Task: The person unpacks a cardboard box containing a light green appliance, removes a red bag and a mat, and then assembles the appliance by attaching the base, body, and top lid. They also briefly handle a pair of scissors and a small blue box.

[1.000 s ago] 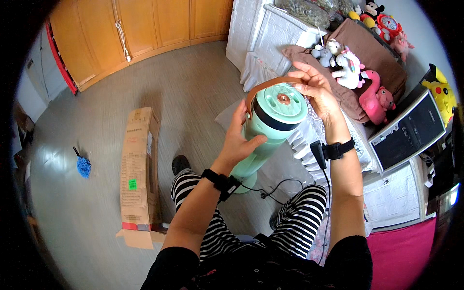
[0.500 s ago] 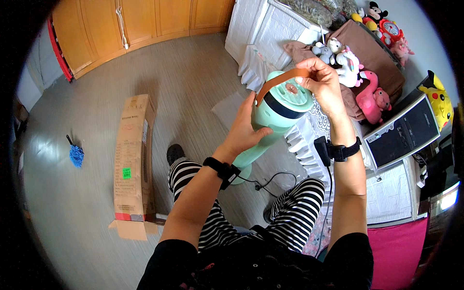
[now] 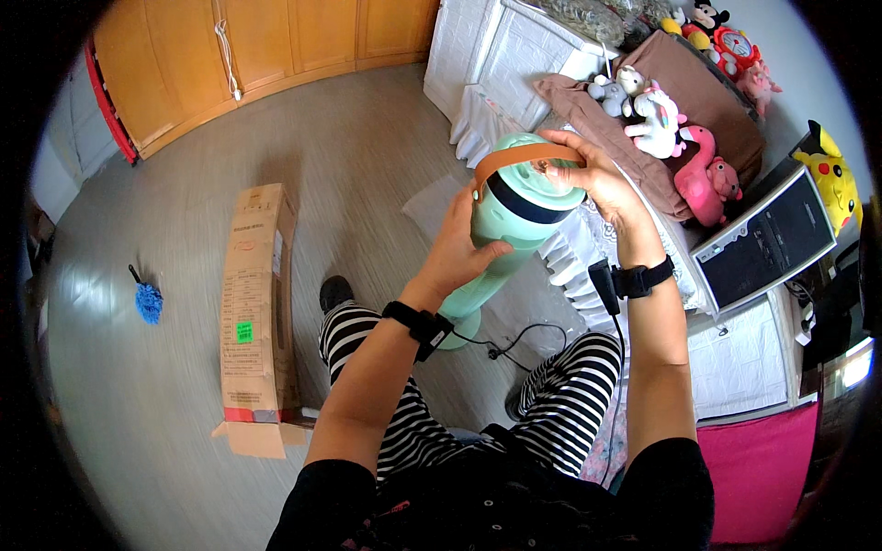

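A tall mint-green appliance (image 3: 516, 234), by its shape a tower fan, stands on a round base between my legs. It has a dark band below its top and a brown strap handle (image 3: 503, 158) arching over it. My left hand (image 3: 457, 248) is wrapped around the upper body's left side, thumb in front. At the top right my right hand (image 3: 602, 179) grips the rim, its thumb on the top face beneath the strap and its fingers reaching round the far edge, partly hidden. A black cord (image 3: 528, 332) with a plug lies by the base.
An open long cardboard box (image 3: 253, 312) lies on the floor to the left, with a blue duster (image 3: 148, 301) beyond it. Plush toys (image 3: 654, 124) and a computer tower (image 3: 770, 246) crowd the right side. Wooden cabinets (image 3: 276, 37) line the far wall.
My right hand has shifted from pinching the strap to holding the top rim, thumb on the top face. The strap has slid a little toward me. My left hand keeps its hold.
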{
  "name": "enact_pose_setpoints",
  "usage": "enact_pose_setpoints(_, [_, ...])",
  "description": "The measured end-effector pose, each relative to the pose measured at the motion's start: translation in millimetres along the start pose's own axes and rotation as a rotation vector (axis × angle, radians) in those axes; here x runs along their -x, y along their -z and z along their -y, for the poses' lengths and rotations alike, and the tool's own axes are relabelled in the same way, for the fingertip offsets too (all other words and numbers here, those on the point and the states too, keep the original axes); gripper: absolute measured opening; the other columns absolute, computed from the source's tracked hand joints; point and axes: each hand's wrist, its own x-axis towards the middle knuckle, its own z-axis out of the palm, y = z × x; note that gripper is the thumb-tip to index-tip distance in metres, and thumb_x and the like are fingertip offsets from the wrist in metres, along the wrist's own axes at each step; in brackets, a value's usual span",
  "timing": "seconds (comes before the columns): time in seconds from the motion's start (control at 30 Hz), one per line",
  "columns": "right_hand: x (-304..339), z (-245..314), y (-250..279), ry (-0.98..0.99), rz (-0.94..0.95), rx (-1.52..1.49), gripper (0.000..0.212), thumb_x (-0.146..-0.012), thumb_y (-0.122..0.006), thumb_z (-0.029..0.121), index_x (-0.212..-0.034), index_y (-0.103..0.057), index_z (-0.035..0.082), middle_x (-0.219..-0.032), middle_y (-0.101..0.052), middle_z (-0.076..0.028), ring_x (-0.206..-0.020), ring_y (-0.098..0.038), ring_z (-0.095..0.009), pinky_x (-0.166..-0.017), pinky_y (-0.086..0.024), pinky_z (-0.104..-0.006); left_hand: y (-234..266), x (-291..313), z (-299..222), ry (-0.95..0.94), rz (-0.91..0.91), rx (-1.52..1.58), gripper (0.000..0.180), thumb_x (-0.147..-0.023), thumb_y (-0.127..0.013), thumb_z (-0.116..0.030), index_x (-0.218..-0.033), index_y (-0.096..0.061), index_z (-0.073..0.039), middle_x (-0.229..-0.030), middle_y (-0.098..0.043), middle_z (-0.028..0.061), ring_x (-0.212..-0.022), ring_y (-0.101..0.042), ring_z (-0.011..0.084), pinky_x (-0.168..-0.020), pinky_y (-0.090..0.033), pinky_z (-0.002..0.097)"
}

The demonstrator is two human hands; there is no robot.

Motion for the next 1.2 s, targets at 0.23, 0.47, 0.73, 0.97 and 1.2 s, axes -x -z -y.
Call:
enact_pose_setpoints(0.23, [-6.4,-23.9,5.1,-0.005,-0.155,-0.143,0.050,-0.077,-0.066,0.016,-0.124,-0.053,0.008,-0.108,-0.063,-0.005,-0.091,-0.060,-0.014,-0.071,-0.048,-0.0229,-0.8,-1.5,-1.4,0.018,0.015,0.022,0.094,-0.071,-0.075,-0.042,-0.137,-0.024,0.003,-0.133,-0.036,0.0235,-0.126,-0.034,0.0370,-0.105,-0.029,0.0414])
enact_pose_setpoints(0.47, [-3.0,-15.4,4.9,-0.060,-0.107,-0.142,0.050,-0.076,-0.049,0.004,-0.126,-0.051,0.008,-0.113,-0.060,-0.008,-0.094,-0.059,-0.014,-0.073,-0.050,-0.0254,-0.6,-2.0,-4.8,0.025,-0.011,0.055,0.085,-0.071,-0.073,-0.025,-0.137,-0.027,0.002,-0.130,-0.039,0.0226,-0.125,-0.037,0.0346,-0.104,-0.030,0.0392])
enact_pose_setpoints(0.73, [3.9,18.5,1.7,-0.107,0.079,0.180,0.049,-0.073,-0.056,0.003,-0.122,-0.051,0.004,-0.109,-0.061,-0.008,-0.087,-0.060,-0.014,-0.074,-0.050,-0.0255,5.2,-1.5,-6.6,0.092,-0.014,0.127,0.081,-0.065,-0.070,-0.011,-0.134,-0.029,0.001,-0.129,-0.040,0.0162,-0.124,-0.038,0.0273,-0.105,-0.028,0.0375])
enact_pose_setpoints(0.97, [-24.1,34.4,28.4,0.020,0.183,0.154,0.023,-0.070,-0.073,0.009,-0.090,-0.065,0.003,-0.098,-0.065,-0.007,-0.077,-0.061,-0.010,-0.066,-0.050,-0.0229,6.1,-1.0,-18.0,0.060,0.011,0.069,0.079,-0.059,-0.069,-0.012,-0.127,-0.031,0.001,-0.116,-0.040,0.0169,-0.112,-0.041,0.0310,-0.101,-0.031,0.0369])
enact_pose_setpoints(1.2, [-47.3,27.3,21.7,-0.027,-0.115,0.646,0.028,-0.074,-0.073,0.007,-0.098,-0.062,-0.002,-0.085,-0.061,-0.003,-0.078,-0.060,-0.012,-0.067,-0.049,-0.0245,11.5,7.7,-24.3,0.056,0.116,0.060,0.092,-0.058,-0.070,-0.020,-0.135,-0.024,-0.001,-0.127,-0.038,0.0125,-0.125,-0.034,0.0260,-0.108,-0.021,0.0362])
